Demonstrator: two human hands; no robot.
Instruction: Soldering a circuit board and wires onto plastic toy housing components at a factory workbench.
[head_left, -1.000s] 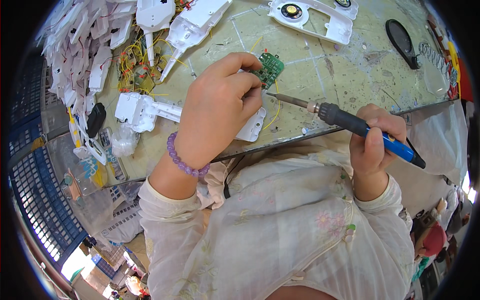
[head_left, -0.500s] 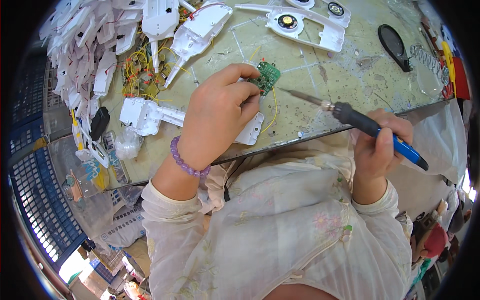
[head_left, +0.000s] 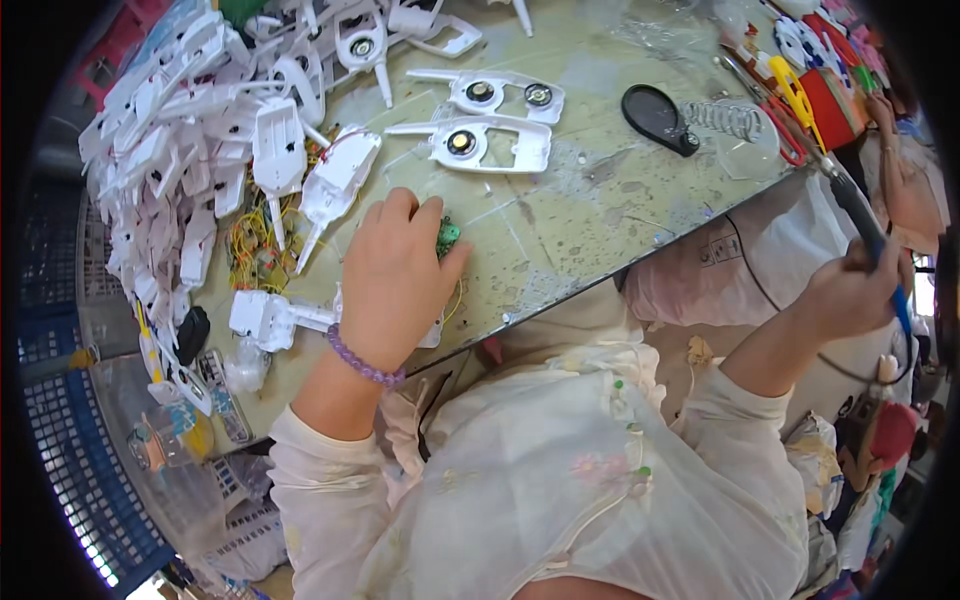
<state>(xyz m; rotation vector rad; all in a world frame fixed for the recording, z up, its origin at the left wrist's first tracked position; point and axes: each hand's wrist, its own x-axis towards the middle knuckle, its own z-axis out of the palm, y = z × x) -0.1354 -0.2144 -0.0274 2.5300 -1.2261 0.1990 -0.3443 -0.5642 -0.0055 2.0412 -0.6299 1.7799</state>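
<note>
Left of the spring (head_left: 722,121), my left hand (head_left: 400,270) holds the board (head_left: 448,236), best pinched lightly by its edges, while right of the spring my right hand (head_left: 858,290) grips the iron (head_left: 854,205), best moved slowly.

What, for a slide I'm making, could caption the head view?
Left hand at a green circuit board, right hand holding a soldering iron, white plastic casings heaped on the table.
</note>
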